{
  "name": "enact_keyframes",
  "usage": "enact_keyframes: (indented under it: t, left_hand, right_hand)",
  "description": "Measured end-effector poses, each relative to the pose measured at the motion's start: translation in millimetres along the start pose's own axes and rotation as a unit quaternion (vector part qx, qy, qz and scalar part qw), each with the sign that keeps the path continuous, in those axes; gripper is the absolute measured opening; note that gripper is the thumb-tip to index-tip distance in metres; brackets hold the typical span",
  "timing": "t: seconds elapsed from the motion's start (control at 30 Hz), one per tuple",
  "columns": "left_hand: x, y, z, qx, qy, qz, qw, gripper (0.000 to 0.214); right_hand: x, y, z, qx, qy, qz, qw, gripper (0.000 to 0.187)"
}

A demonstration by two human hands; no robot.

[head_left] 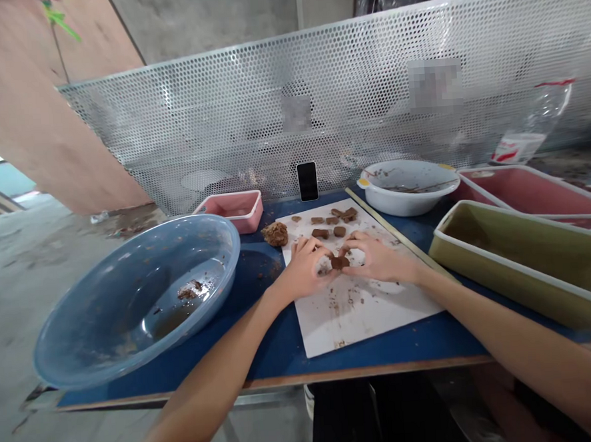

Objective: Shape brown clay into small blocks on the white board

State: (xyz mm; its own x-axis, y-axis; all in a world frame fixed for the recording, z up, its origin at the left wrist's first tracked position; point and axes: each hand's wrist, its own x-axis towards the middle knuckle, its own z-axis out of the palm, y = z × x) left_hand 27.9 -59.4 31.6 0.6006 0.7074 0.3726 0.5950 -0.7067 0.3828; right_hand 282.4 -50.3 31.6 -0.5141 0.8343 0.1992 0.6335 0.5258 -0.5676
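Across twelve o'clock stretches the perforated panel (249, 110), backing the blue table (274, 356). Over at nine, the wide blue basin (105, 306); round at three, the olive trough (509, 281). Dead centre, the white board (381, 312), and look at this: left hand (303, 272) at nine, right hand (381, 261) at three, a rough brown clump (275, 234) off at ten. Mid-dial, one brown block (339, 263), pinched between both hands' fingertips! Up at twelve, small brown pieces (339, 231) lie on the board.
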Motion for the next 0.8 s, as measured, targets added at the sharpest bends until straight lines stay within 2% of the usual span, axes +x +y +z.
enact_keyframes:
  t: [0.3, 0.6, 0.8]
  left_hand:
    - [-1, -6, 3.3, 0.049, -0.049, 0.008, 0.998, 0.023]
    - [-1, -10, 1.1, 0.062, -0.056, 0.022, 0.996, 0.023]
    - [-1, -8, -4.2, 0.057, -0.064, 0.013, 0.996, 0.025]
  right_hand:
    - [0, -6, 11, -0.073, -0.016, 0.019, 0.997, 0.021]
    - [-3, -6, 15, -0.115, -0.002, -0.007, 0.993, 0.022]
    - [-4, -13, 11, -0.116, -0.018, -0.001, 0.993, 0.023]
